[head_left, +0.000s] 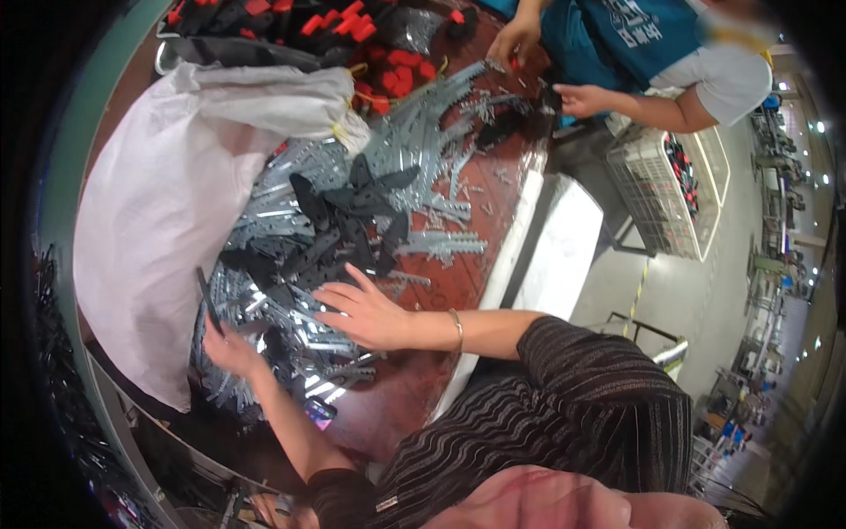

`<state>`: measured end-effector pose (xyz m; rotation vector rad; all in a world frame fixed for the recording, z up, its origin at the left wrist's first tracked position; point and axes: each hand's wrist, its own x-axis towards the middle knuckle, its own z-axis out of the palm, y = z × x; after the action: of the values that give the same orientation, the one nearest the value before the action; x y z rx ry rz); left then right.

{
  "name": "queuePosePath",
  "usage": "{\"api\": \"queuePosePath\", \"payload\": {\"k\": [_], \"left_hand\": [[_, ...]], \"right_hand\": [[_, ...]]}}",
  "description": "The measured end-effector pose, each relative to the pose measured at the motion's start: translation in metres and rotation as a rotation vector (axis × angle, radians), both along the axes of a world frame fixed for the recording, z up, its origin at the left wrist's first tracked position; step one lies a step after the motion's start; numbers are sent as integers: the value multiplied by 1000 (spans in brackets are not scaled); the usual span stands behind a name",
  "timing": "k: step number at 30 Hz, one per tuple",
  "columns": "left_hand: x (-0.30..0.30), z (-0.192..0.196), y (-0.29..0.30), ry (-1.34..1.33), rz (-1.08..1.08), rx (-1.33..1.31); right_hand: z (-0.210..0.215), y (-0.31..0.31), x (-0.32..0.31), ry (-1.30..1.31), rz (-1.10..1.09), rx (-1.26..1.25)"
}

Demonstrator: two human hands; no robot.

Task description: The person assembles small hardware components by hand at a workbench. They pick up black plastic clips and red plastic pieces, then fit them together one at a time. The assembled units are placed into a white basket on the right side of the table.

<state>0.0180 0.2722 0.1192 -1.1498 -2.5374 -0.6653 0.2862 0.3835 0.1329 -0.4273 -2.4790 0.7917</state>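
Note:
My left hand (233, 349) is closed on a thin black plastic piece (208, 295), which sticks up from the fingers beside the white sack. My right hand (366, 316), with a bracelet at the wrist, has its fingers spread just over the heap and holds nothing I can see. Under and beyond it lie black curved plastic parts (330, 216), loosely piled on silvery notched metal strips (264, 207). More strips reach toward the far side of the table. Whether my right fingertips touch a part is hard to tell.
A large white woven sack (167, 212) lies along the left. Red and black parts (401, 75) are heaped at the back. A phone (319, 412) rests near the edge of the reddish table (392, 407). A co-worker's hands (577, 100) are at the far right, near a white crate (648, 176).

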Motion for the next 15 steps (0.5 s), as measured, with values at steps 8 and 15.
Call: {"api": "queuePosePath", "payload": {"k": [8,15], "left_hand": [[28,21,-44,-147,-30,98],[-60,7,-186,-154,585,-61]], "right_hand": [[-2,-23,-46,-119,90,151],[7,-65,-85,-248,253,89]]}}
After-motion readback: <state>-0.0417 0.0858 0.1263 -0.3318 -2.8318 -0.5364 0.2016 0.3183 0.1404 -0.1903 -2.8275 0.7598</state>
